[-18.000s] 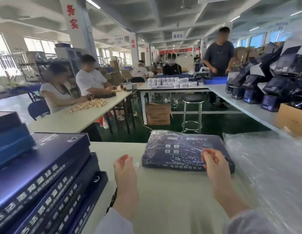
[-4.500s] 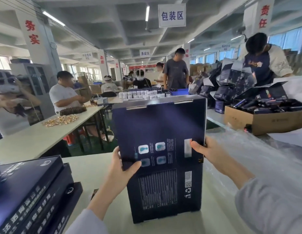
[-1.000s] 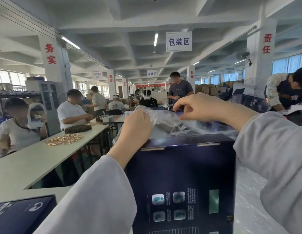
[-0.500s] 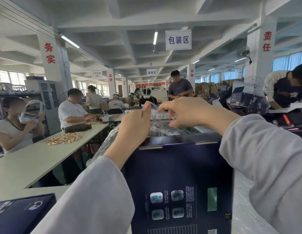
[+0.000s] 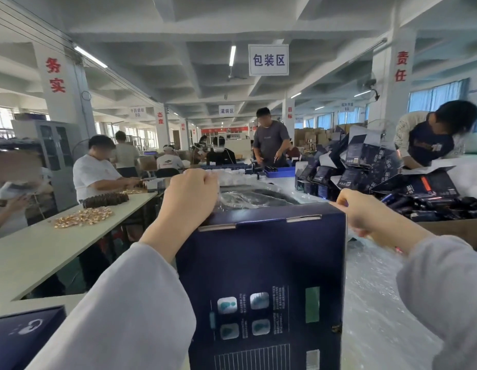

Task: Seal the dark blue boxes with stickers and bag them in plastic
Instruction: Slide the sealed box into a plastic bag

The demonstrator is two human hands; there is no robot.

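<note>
The dark blue box [image 5: 261, 276] stands upright mid-frame. Left hand [image 5: 189, 194] and right hand [image 5: 365, 213] pinch the plastic bag [image 5: 248, 196] at its top corners.

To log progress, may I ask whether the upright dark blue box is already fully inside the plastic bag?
No, the plastic bag reaches only the top edge of the dark blue box, whose front is bare.

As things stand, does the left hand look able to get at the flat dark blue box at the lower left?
Probably yes: nothing lies between the left hand and that flat box, but it grips the plastic bag atop the upright box.
</note>
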